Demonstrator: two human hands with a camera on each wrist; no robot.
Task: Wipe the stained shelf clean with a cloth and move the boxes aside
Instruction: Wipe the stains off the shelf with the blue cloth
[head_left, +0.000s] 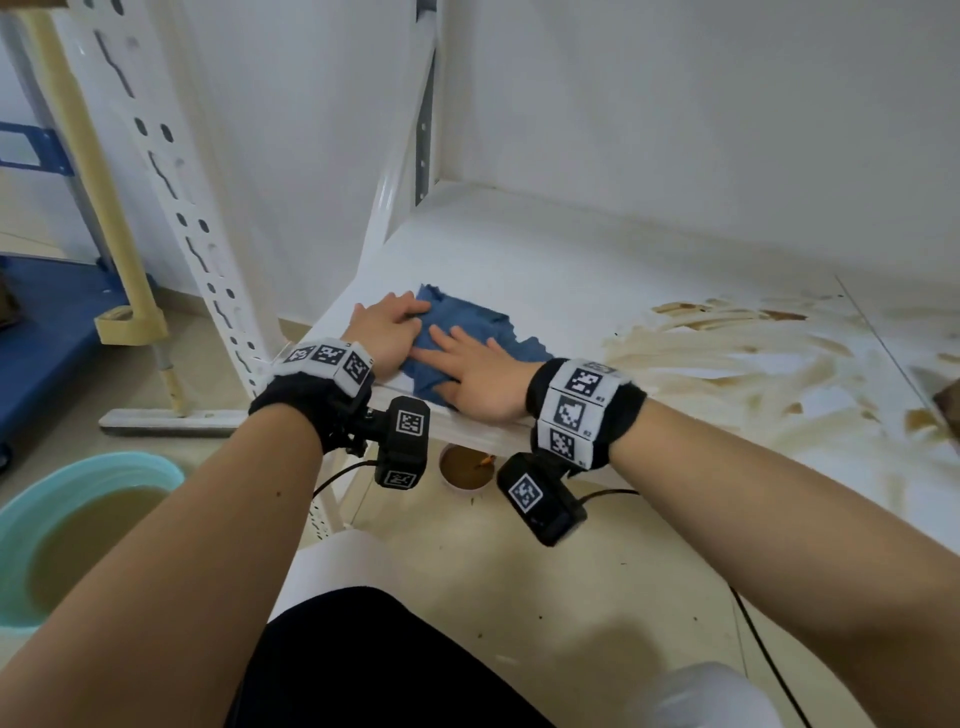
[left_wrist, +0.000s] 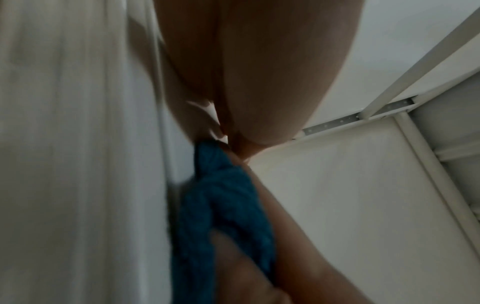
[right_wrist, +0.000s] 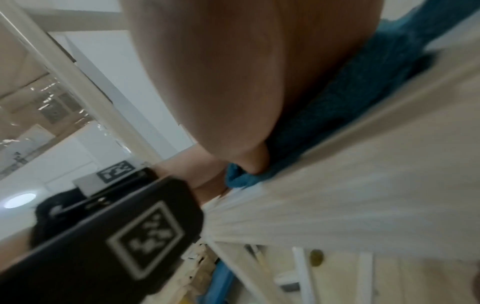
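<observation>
Down low, nearest the person, sits a light blue bucket (head_left: 78, 525) of cloudy water on the floor. Next up is the front edge of the white shelf (head_left: 519, 249). Both hands press a blue cloth (head_left: 467, 325) flat there, at the left end. The left hand (head_left: 387, 327) lies on the cloth's left side with fingers straight and close together. The right hand (head_left: 480, 371) lies on its near part with fingers spread. Farther right, brown stains (head_left: 737, 353) smear a big part of the shelf (still lots to wipe). I think the job is only partly done. No boxes can be seen for sure.
</observation>
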